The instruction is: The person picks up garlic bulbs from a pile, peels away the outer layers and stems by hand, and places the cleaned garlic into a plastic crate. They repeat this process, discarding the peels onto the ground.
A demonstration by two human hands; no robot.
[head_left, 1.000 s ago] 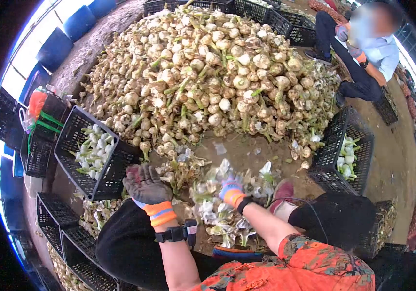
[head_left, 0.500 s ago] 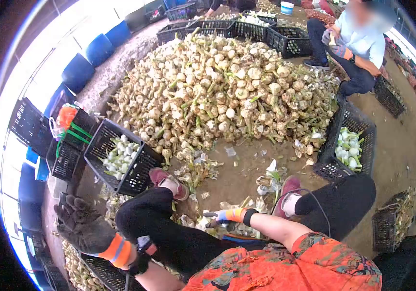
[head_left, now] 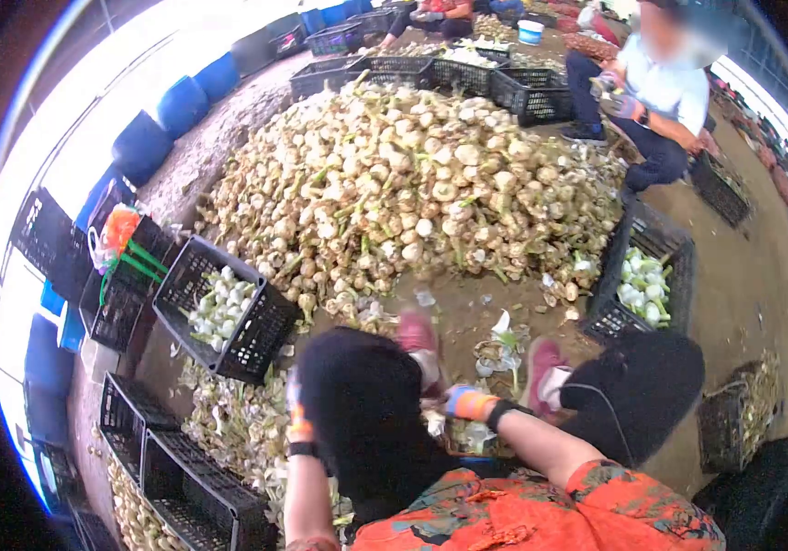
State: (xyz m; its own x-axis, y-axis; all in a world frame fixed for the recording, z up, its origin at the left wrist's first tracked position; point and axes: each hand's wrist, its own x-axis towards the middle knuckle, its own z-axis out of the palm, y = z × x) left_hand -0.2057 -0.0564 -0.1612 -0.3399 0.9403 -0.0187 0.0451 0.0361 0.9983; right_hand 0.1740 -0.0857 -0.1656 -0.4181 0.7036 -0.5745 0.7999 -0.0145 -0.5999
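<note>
My left hand (head_left: 296,402) wears a dark glove with an orange cuff. It reaches down on the left side of my raised left knee (head_left: 362,404) and is mostly hidden by it. My right hand (head_left: 455,401), in a glove with an orange and blue cuff, is low between my legs. Its fingers are hidden behind the knee and my blurred left shoe (head_left: 419,342). I cannot see what either hand holds. Garlic skins and stalks (head_left: 495,354) lie on the dirt by my feet.
A big pile of unpeeled garlic (head_left: 412,184) fills the middle. Black crates of peeled garlic stand at left (head_left: 256,342) and right (head_left: 616,317). More crates (head_left: 164,477) sit at lower left. A seated person (head_left: 651,92) works at the far right. Blue barrels (head_left: 141,142) line the left.
My left hand has swung in from the far lower left to beside my left knee. My left leg and shoe have lifted and moved right. My right hand stays low between my legs.
</note>
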